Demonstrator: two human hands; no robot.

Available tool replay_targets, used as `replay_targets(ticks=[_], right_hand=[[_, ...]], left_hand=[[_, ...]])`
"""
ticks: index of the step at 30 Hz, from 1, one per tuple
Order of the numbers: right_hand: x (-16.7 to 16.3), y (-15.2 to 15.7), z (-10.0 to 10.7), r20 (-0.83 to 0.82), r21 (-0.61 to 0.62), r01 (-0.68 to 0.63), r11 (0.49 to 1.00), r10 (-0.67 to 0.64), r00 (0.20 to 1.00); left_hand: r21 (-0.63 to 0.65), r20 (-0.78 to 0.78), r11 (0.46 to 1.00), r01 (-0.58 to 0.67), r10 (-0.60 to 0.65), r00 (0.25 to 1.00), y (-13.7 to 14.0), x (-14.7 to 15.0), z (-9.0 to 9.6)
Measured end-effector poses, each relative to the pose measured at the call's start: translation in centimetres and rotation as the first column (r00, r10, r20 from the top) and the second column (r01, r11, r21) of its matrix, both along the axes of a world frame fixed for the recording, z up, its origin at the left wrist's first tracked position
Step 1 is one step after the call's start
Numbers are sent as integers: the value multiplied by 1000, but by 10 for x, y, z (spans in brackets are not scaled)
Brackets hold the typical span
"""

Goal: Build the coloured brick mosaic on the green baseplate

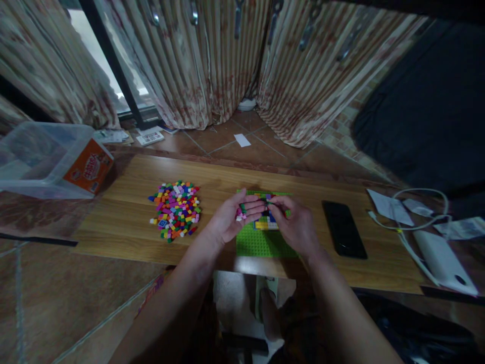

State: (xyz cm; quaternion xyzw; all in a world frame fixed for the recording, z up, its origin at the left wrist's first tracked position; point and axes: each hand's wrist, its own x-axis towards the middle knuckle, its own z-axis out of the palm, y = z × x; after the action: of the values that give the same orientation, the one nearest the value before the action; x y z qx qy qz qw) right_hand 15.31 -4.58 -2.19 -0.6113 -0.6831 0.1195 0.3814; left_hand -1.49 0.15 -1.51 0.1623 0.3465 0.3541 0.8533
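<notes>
My left hand (pixel 230 215) is turned palm up with its fingers stretched out. Several small toy bricks (pixel 241 212), pink, white and green, lie in its palm. Thumb and forefinger of my right hand (pixel 293 218) are pinched together by the left fingertips, on what looks like a small toy brick, mostly hidden. Both hands are above a green baseplate (pixel 261 244). Rows of yellow, blue, white and purple bricks (pixel 266 224) are fixed on the baseplate, partly covered by my hands.
A pile of mixed coloured bricks (pixel 178 207) lies left on the wooden table (pixel 125 212). A clear plastic bin (pixel 45 174) with an orange label stands beyond the left end. On the right lie a black phone (pixel 344 228), a white cable (pixel 411 253) and a white device (pixel 445 260).
</notes>
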Motion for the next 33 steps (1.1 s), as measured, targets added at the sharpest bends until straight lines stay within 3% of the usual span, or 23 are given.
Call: replay_targets(ticks=[4,8,12,15,24,33], right_hand=[[9,-3,-3,-39,-63,3,998,-6,999],[10,-5,-7,-49,-142,-24,990,17,999],[7,-3,-13,12,-81,-34,996,35,999],[5,0,-20,-20,-31,38,999,-39,999],[-2,-1,-36,-150,-63,197,978,-204,967],[-1,-3,-38,-99,-48,192,980,-196,976]], left_hand=[[-10,-98,995,-102,100,990,2,0,-2],[5,-138,992,-124,123,983,2,1,-3],[0,-136,995,-103,102,985,2,2,-3],[-1,-149,994,-107,105,983,1,3,-3],[20,-209,999,-49,52,976,2,2,-5],[48,-227,998,-45,55,972,0,2,0]])
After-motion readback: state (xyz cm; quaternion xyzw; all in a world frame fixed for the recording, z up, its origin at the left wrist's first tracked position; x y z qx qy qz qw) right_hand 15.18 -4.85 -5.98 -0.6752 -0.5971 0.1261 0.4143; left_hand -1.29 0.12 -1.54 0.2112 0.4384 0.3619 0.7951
